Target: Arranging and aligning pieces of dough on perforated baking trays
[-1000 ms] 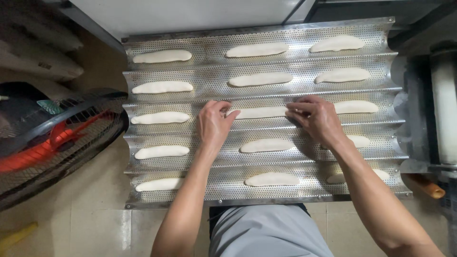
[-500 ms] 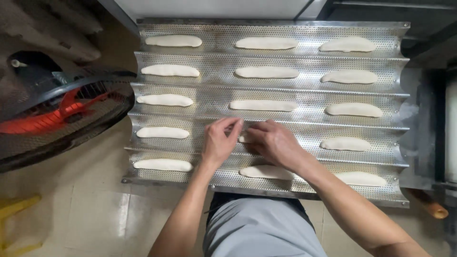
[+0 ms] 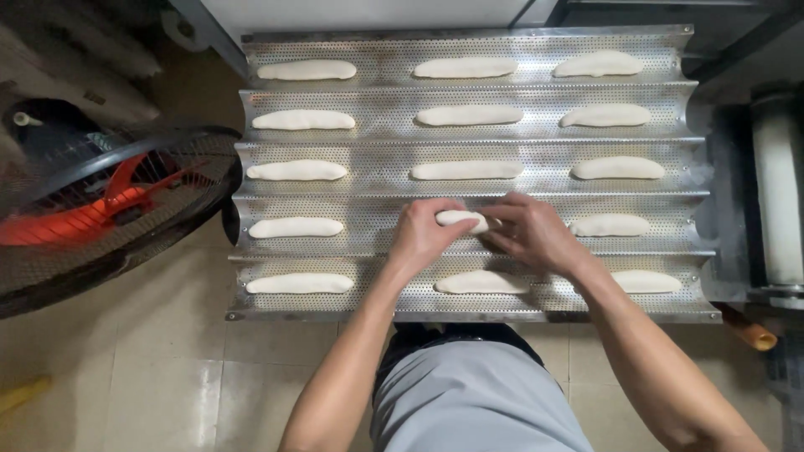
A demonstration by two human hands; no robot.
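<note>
A red fan (image 3: 92,209) sits left of our tray (image 3: 469,142). In the tray's fourth channel, our left hand (image 3: 423,238) and right hand (image 3: 536,234) close on the middle dough piece (image 3: 461,219), fingers pinching its two ends, dough between them.

We see the left hand (image 3: 423,237) and right hand (image 3: 536,234) gripping one dough piece (image 3: 461,219) — fourth channel of the perforated tray (image 3: 377,197).

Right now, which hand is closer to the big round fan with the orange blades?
Left. The left hand rests on a pale dough piece in the middle of the perforated metal tray, on the side of the round wire-caged fan with orange blades. The right hand is farther away, beyond the left.
</note>
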